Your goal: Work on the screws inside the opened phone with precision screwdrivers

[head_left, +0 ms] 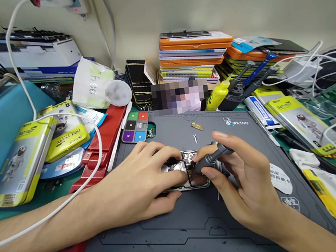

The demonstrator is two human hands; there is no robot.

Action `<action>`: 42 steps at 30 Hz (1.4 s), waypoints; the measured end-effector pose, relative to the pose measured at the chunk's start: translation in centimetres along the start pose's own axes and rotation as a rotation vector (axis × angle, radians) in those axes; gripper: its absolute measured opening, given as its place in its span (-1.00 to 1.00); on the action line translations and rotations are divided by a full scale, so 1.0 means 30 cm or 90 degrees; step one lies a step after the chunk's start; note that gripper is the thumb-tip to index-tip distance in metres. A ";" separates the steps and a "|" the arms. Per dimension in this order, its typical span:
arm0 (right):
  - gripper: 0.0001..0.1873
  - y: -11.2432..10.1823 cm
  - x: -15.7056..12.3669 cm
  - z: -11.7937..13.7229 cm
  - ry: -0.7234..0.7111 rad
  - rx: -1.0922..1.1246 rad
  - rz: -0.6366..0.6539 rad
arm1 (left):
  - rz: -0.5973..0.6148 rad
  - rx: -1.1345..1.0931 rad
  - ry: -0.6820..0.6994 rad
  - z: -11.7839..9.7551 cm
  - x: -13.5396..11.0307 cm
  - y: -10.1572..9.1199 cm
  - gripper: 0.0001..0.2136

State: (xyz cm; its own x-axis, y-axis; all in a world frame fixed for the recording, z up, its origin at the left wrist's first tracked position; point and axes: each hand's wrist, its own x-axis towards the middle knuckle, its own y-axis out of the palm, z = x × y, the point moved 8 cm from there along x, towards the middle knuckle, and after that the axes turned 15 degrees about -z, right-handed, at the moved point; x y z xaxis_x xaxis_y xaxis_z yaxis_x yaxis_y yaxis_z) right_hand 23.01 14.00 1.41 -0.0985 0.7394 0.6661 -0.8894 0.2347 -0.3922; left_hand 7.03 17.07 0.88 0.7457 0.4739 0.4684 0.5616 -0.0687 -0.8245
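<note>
An opened phone (198, 179) lies flat on the dark grey work mat (156, 229), its inner parts exposed. My left hand (143, 176) holds the phone from the left, with fingertips pressed onto its inside and the thumb along its near edge; much of the phone is hidden beneath it. In my right hand (248, 177) is a grey screwdriver (210, 159), gripped by curled fingers and slanting over the phone's right part. Its tip is hard to make out. Beyond the phone lie a small silver part (195, 139) and a small yellowish part (197, 127).
A coloured screw tray (136, 126) sits at the mat's far left corner. Yellow battery boxes (19, 164) flank both sides. A white cable (100, 150) crosses over my left forearm. Stacked orange cases (194, 41), a yellow bottle (217, 95) and a tool holder (232, 98) stand behind.
</note>
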 end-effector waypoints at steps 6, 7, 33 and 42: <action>-0.11 0.004 0.018 0.012 -0.035 -0.014 -0.003 | -0.010 -0.005 0.001 0.004 0.000 0.000 -0.81; -0.11 0.005 0.025 0.024 -0.064 -0.023 0.001 | -0.011 -0.007 0.003 0.003 0.000 -0.001 -0.82; -0.17 -0.015 0.053 0.057 -0.013 0.074 -0.052 | -0.067 -0.019 0.036 -0.003 0.017 -0.033 -0.82; -0.16 -0.022 0.037 0.055 -0.021 0.073 -0.032 | -0.069 -0.005 0.074 -0.019 0.025 -0.030 -0.88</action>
State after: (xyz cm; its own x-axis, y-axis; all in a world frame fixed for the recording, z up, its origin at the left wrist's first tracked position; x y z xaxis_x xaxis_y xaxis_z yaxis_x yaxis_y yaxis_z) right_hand 22.75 13.64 3.44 -0.0650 0.7068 0.7044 -0.9386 0.1964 -0.2836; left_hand 7.28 17.00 2.16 0.7166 0.3734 0.5891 0.6441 -0.0301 -0.7644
